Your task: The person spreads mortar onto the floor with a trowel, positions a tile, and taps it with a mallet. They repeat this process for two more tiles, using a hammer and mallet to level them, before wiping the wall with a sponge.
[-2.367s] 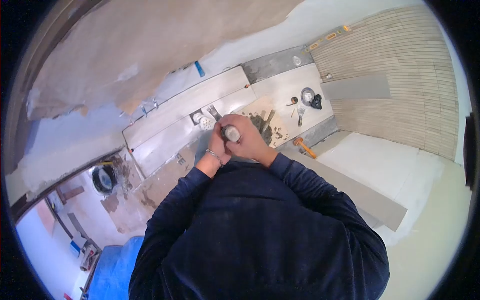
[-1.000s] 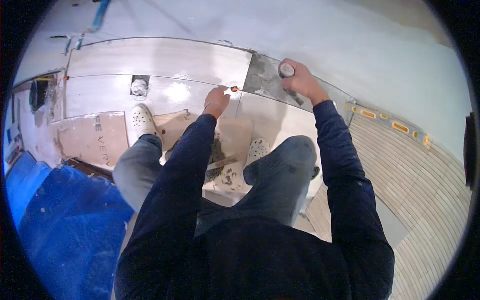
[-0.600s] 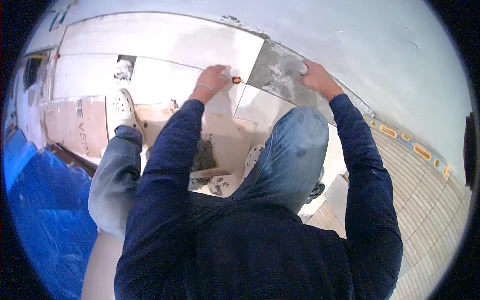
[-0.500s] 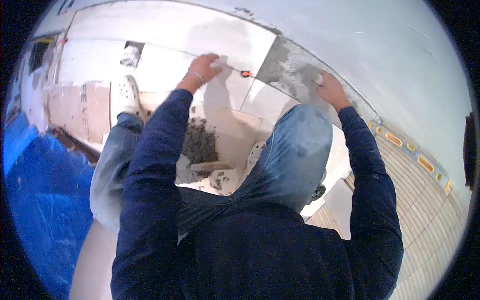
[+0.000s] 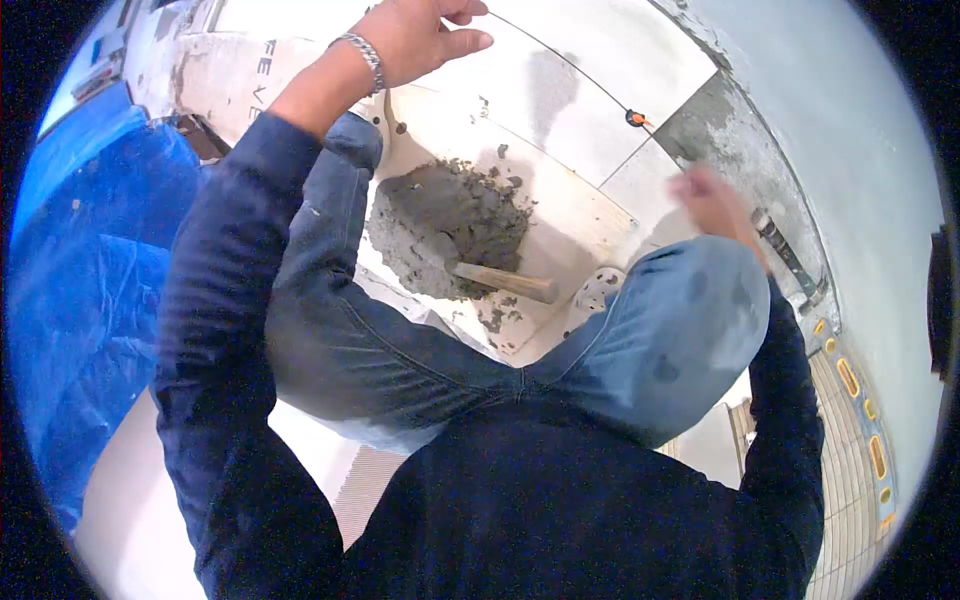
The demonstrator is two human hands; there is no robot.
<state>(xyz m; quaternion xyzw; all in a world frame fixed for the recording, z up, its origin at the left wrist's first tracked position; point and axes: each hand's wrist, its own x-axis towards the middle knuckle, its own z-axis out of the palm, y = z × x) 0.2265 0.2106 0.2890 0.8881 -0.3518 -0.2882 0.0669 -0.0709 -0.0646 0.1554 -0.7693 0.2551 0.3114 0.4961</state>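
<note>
My left hand (image 5: 410,45) is over the pale tiles at the top, its thumb and fingers apart and nothing visible between them. A silver bracelet (image 5: 368,62) circles that wrist. Smeared by motion, my right hand (image 5: 715,205) is above my knee, near the grey mortar strip (image 5: 715,130); its fingers cannot be made out. Just right of it, a dark tool with a pale end (image 5: 788,252) lies on the strip beside the wall. An orange and black piece (image 5: 637,119) sits on the tile joint between my hands.
Wet grey mortar (image 5: 455,215) is heaped on a board between my legs, with a wooden-handled tool (image 5: 505,282) in it. White perforated shoes (image 5: 598,290) flank the board. A blue sheet (image 5: 90,290) covers the left side. A yellow-marked level (image 5: 848,375) lies at the right.
The tool formerly in my right hand now lies on the strip, and that hand is left of it. My left hand is farther from the orange piece. The view has shifted, showing more of the mortar heap.
</note>
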